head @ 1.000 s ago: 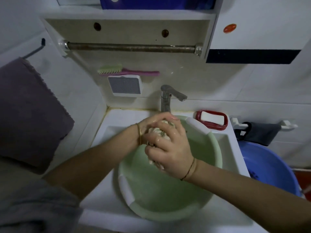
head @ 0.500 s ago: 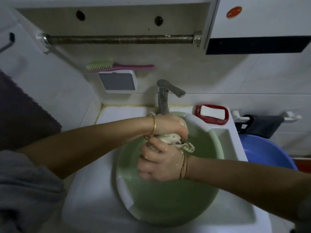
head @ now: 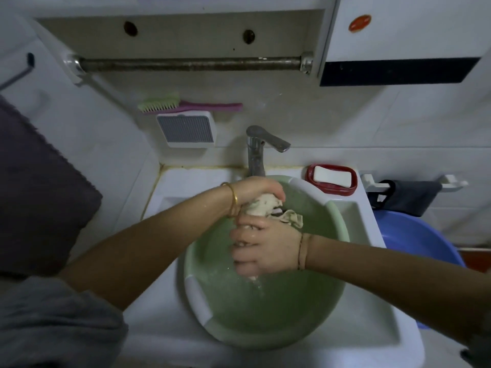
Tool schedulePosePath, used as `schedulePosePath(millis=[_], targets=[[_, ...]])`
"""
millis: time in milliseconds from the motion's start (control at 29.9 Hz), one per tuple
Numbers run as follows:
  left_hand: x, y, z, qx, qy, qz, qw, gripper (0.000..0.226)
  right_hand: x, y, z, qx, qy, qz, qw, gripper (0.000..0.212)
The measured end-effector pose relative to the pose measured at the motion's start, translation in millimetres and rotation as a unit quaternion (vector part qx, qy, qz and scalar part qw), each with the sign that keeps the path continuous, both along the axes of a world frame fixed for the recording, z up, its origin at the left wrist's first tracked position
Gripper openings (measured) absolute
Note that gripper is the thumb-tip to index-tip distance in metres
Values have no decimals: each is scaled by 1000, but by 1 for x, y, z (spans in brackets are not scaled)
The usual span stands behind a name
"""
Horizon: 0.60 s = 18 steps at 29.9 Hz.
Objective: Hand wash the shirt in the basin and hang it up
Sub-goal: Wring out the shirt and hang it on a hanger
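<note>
Both hands grip the bunched cream fabric shirt [head: 267,205] directly above the round pale-green plastic basin [head: 343,231], which sits in the white ceramic sink [head: 175,187], so whatever is squeezed out falls back into the cloudy water. The left hand [head: 255,191] curls its fingers tight over the upper end. The right hand [head: 268,248] wraps its fingers fully round the lower end, apparently to wring by twisting. A loose flap pokes out sideways. The rusty metal rail [head: 191,63] overhead looks a likely hanging spot.
</note>
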<state>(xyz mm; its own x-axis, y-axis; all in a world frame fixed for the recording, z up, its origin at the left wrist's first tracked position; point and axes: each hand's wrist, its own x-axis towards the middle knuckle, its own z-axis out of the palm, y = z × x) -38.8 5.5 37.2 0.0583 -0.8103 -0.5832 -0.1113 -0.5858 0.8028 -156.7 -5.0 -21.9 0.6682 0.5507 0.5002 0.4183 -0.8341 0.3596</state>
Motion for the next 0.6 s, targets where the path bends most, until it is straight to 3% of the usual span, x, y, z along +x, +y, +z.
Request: schedulePosePath(millis=[67,134,200,267,334,401,468,501,568,601], targets=[[11,10,-2,4,143,76,987,16,-4,-4,6,70,14,-37,997,29],[16,20,-8,0,241,126,962,26,-11,-1,12,201,26,-66,977,35],[18,33,-12,15,321,158,934,36,-18,2,14,377,10,-87,922,35],[19,46,-19,-14,386,166,908,49,-23,7,18,571,-15,-120,812,45],[20,56,-25,-77,444,150,880,66,-25,8,22,757,-19,-117,642,52],[17,63,-27,-133,466,135,864,66,-23,1,24,864,-25,-112,490,61],[14,67,-25,-172,458,124,863,57,-22,-5,27,898,-27,-165,406,57],[14,67,-24,-186,444,133,866,57,-22,-8,28,905,-20,-196,376,46],[12,65,-20,-225,374,178,882,66,-27,-14,31,900,15,-257,352,30],[11,64,-18,-237,298,210,900,68,-30,-18,31,901,40,-271,337,38]])
